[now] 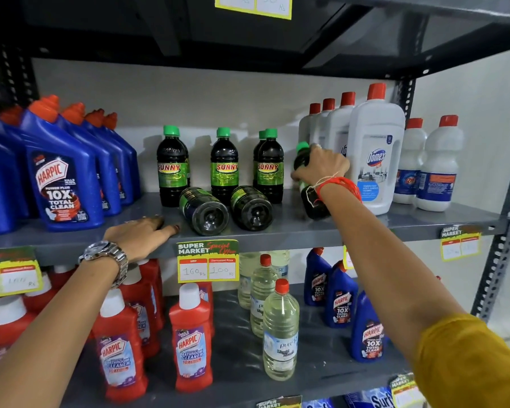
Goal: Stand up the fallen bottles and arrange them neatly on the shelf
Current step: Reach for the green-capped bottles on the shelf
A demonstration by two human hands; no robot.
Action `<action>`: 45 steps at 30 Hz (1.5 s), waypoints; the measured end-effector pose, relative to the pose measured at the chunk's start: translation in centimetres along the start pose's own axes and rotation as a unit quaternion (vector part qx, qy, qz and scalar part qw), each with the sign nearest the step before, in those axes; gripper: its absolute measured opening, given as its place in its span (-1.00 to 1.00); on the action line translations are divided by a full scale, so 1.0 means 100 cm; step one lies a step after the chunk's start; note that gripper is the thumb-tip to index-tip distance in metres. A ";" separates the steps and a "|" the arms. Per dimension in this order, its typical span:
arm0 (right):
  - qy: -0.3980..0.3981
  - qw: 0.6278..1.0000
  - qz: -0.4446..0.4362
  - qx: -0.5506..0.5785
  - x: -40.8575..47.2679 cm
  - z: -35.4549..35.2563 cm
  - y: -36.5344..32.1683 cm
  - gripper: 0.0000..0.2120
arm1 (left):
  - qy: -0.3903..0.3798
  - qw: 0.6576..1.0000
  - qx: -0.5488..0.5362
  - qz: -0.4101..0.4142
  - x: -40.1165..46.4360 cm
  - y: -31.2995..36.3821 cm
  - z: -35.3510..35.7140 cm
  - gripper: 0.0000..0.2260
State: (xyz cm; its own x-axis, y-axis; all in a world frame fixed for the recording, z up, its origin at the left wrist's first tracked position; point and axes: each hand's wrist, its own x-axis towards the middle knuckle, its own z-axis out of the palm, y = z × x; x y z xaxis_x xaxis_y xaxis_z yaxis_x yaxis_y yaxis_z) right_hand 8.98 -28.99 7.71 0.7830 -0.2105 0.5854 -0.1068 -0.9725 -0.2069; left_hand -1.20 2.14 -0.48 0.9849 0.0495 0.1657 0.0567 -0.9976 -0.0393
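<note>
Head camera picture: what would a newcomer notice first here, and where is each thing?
First, the two fallen dark bottles lying on their sides at the middle of the grey shelf, bases toward the camera, in front of upright green-capped ones. Next, the right hand closed around another dark bottle, tilted beside the white Domex bottle. The left hand rests flat on the shelf's front edge.

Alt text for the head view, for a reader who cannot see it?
The right hand grips a tilted dark green-capped bottle on a grey shelf, beside two fallen bottles and several upright ones. The left hand rests flat on the shelf edge.
</note>
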 end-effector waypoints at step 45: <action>-0.008 0.907 0.053 0.417 -0.040 0.036 0.003 -0.18 | 0.017 0.998 0.058 0.017 -0.004 0.004 0.003 -0.54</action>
State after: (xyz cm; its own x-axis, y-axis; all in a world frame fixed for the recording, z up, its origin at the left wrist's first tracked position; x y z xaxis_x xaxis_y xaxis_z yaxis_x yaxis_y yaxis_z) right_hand 8.04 -28.10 2.50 0.8048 -0.2914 0.5171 0.3128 -0.5321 -0.7868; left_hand -1.51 1.78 -0.90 0.9805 0.0112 0.1962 0.0429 -0.9864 -0.1584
